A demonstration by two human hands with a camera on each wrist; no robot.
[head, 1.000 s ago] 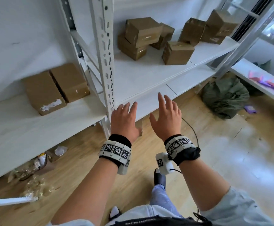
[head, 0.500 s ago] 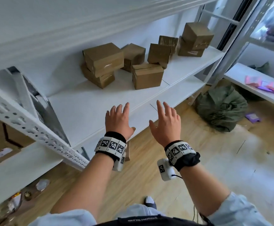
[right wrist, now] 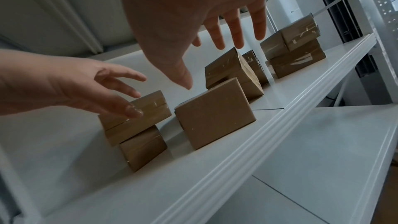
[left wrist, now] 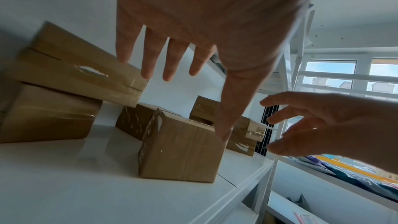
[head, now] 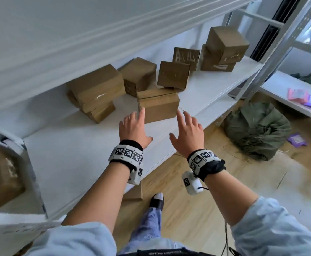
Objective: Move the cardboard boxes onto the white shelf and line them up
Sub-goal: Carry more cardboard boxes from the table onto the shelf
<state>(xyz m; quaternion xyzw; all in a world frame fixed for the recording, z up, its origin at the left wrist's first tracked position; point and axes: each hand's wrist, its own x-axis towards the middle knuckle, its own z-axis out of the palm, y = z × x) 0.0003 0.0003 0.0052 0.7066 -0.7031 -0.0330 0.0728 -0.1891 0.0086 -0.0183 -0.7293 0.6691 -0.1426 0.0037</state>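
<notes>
Since a second ago, the left hand [head: 134,129] and right hand [head: 188,131] have been carried up to the front cardboard box [head: 159,107] on the white shelf [head: 77,154]. Both are spread and hold nothing, flanking it at 9 and 3 o'clock; a two-handed grasp seems imminent.

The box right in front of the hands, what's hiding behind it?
Behind the front box sit two more cardboard boxes, the right one tilted. Both rest on the white shelf. Their lower parts and the shelf between them are covered, so anything small there cannot be seen.
</notes>
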